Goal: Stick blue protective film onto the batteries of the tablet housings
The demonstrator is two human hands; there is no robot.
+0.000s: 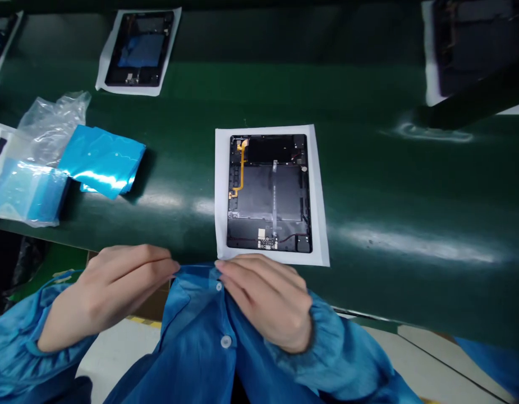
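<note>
An open tablet back point(270, 192), with a dark battery and an orange flex cable, lies on a white sheet point(320, 224) on the green belt point(389, 185) in front of me. My left hand point(111, 289) and my right hand point(267, 300) are below the belt's near edge. Both pinch the front of my blue smock point(200, 331) near its top button. The right hand's fingertips sit just under the white sheet's lower left corner.
A stack of shiny blue films point(101, 160) and clear plastic bags point(36, 163) lie at the left. Another opened tablet on white paper point(139, 49) lies at the far left, a third point(469, 45) at the far right. A dark bar point(473, 101) crosses the upper right.
</note>
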